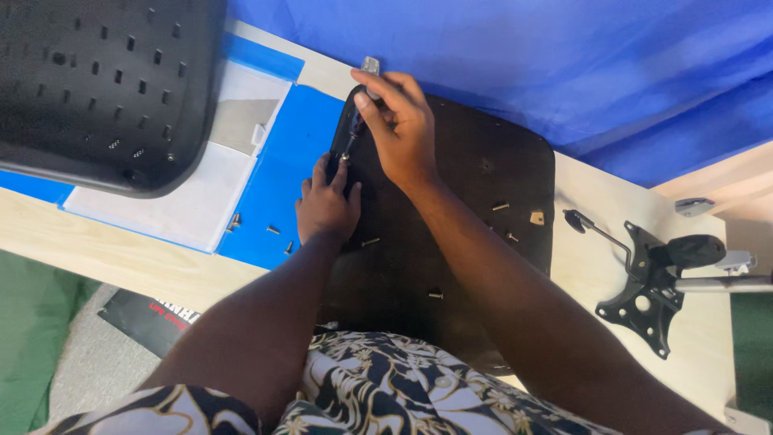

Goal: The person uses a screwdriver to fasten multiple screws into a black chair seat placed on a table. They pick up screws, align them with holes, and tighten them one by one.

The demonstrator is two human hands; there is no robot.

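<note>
A flat blue-and-white package [274, 173] lies on the pale wooden bench [121, 250]. The right hand [400, 125] grasps a thin screwdriver [355, 121]; the left hand [326, 205] presses, fingers bent, on the dark seat board [483, 185].

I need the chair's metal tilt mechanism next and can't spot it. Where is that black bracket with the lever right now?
In the head view, the black bracket lies on the wooden table at the far right, just right of the dark seat board, well away from both hands.
</note>
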